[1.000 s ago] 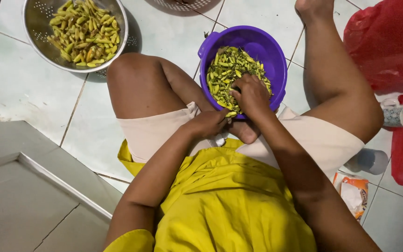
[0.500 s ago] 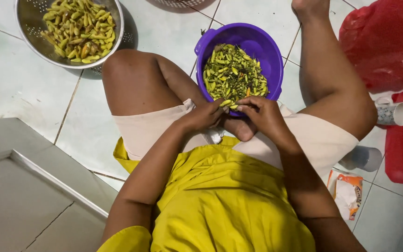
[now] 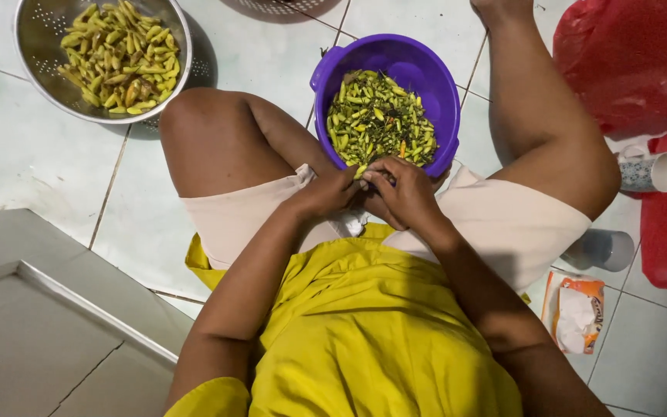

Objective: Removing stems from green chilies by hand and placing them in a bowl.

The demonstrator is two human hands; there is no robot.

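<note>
Chili [image 3: 360,171], small and pale green, is pinched between both hands at the near rim of the purple bowl [image 3: 326,73], which stands on the tiled floor [image 3: 25,162] between the person's knees.

Head view, position: the chili sits at the meeting point of the two sets of fingertips, directly above the bowl's near edge and over the person's lap. Only a short piece of it shows; its long axis appears to run roughly left to right, from one hand to the other, but most of it is covered, so this cannot be confirmed.

Head view, hands: the left hand [image 3: 326,193] comes in from the left with fingers curled, tips closed on the chili's left end. The right hand [image 3: 403,189] comes in from the right, fingers folded down over the other end, knuckles facing the camera. The two hands touch each other at the fingertips. Neither is spread. Both are equally near the chili.

Head view, surroundings: the bowl holds a heap of green chilies [image 3: 380,116], lying just beyond the fingertips. A metal colander [image 3: 40,31] with yellower chilies stands well apart, to the far left past the left knee. A red bag [image 3: 627,62], two cups [image 3: 650,171] and a small packet [image 3: 577,313] lie on the right.
</note>
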